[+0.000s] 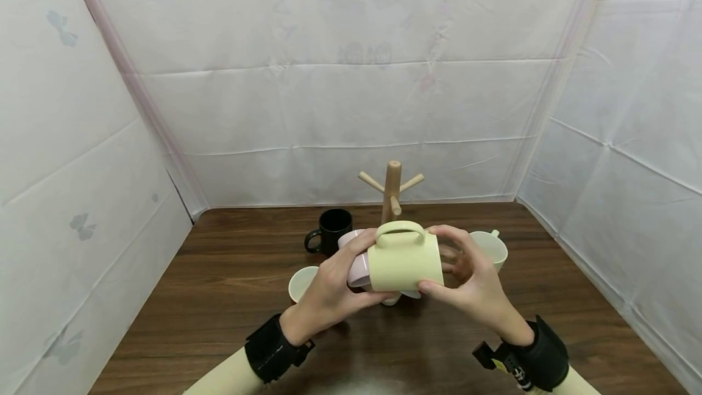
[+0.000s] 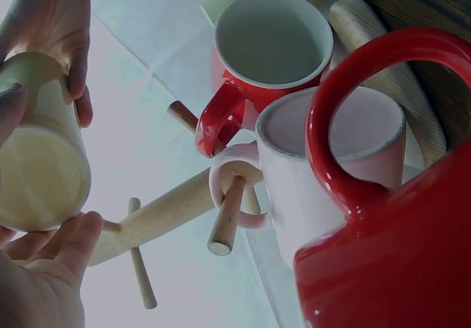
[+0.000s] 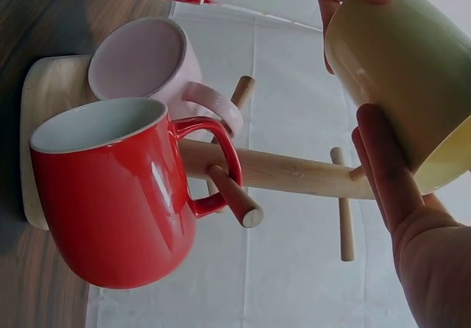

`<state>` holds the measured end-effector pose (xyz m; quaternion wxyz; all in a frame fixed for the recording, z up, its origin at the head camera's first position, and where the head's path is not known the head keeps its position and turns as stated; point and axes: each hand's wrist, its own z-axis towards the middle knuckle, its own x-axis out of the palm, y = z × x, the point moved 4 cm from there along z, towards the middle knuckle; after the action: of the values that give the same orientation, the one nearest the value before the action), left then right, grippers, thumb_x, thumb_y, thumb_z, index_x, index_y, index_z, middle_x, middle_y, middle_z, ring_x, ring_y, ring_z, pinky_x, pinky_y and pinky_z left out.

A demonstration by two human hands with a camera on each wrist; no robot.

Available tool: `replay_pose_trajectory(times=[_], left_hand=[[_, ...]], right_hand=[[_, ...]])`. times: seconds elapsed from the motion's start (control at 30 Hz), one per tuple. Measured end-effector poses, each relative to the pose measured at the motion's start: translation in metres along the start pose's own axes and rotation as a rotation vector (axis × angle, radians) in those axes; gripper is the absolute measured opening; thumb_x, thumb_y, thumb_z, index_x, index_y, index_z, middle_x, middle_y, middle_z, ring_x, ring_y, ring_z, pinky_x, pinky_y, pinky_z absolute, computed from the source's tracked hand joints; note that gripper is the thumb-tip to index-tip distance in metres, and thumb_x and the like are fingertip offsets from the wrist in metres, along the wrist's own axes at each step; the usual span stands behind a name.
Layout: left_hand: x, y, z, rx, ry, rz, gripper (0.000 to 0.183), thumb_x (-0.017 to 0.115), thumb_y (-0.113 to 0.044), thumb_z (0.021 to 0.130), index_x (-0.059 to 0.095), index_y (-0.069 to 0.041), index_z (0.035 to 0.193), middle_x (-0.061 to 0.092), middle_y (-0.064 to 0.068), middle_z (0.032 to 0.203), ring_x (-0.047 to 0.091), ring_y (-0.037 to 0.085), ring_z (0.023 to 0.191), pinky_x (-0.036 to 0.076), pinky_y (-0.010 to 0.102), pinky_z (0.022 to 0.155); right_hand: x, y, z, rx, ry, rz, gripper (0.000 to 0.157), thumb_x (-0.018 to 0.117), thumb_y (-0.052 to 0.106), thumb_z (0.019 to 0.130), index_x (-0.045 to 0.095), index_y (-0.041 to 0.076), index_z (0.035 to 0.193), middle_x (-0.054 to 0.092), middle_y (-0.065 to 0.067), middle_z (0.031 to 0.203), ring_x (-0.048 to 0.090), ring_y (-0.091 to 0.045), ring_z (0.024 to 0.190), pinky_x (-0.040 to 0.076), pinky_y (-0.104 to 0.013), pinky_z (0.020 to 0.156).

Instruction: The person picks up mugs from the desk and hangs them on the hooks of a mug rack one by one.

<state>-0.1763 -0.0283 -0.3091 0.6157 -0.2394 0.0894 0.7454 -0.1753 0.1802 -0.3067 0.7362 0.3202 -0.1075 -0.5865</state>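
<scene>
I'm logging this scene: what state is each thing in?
Yellow mug: sideways, handle up
Left hand: grips yellow mug
Right hand: grips yellow mug
Mug rack: upright, upper pegs bare
Pink mug: hung by handle
Red mug: hung by handle
Second red mug: upright
Black mug: upright
Pale green mug: upright

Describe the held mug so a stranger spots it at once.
On the dark wooden table stands a mug tree. In the head view, the yellow mug is held sideways in front of it, handle uppermost. Its pale yellow outside sets it apart from the black mug and the hanging red mug and pink mug.
</scene>
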Motion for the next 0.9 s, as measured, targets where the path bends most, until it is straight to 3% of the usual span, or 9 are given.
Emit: replay_pose_trajectory(times=[0.23,0.47,0.73,0.9], left_hand=[[0.002,0.007,-0.006,0.000,-0.010,0.006,0.084,0.084,-0.021,0.064,0.041,0.006,0.131,0.050,0.013,0.128,0.049,0.022,0.114,0.045,0.034,0.090],[-0.005,0.001,0.000,0.010,-0.035,0.010,0.083,0.086,-0.012,0.059,0.043,0.008,0.127,0.052,0.015,0.125,0.051,0.024,0.111,0.048,0.034,0.086],[-0.006,0.005,-0.001,-0.038,-0.020,-0.006,0.085,0.086,-0.007,0.055,0.044,0.009,0.127,0.052,0.017,0.125,0.051,0.023,0.112,0.049,0.035,0.084],[-0.004,0.008,-0.003,-0.060,-0.002,-0.025,0.084,0.086,-0.008,0.056,0.044,0.008,0.126,0.053,0.015,0.123,0.053,0.020,0.107,0.050,0.033,0.080]], right_hand=[[0.003,0.006,0.006,0.032,0.061,-0.056,0.075,0.070,-0.017,0.066,0.033,-0.011,0.131,0.041,-0.028,0.126,0.059,-0.033,0.097,0.052,-0.037,0.078],[0.000,0.010,0.008,0.044,0.126,-0.267,0.081,0.077,-0.005,0.067,0.035,-0.005,0.136,0.052,-0.016,0.120,0.061,-0.023,0.091,0.053,-0.032,0.072],[-0.001,0.012,0.011,-0.047,0.156,-0.296,0.083,0.080,-0.004,0.062,0.036,-0.010,0.133,0.040,-0.025,0.133,0.052,-0.028,0.107,0.053,-0.033,0.073],[-0.002,0.011,0.011,-0.064,0.146,-0.291,0.082,0.079,-0.009,0.059,0.040,-0.011,0.130,0.043,-0.026,0.130,0.054,-0.028,0.102,0.053,-0.031,0.073]])
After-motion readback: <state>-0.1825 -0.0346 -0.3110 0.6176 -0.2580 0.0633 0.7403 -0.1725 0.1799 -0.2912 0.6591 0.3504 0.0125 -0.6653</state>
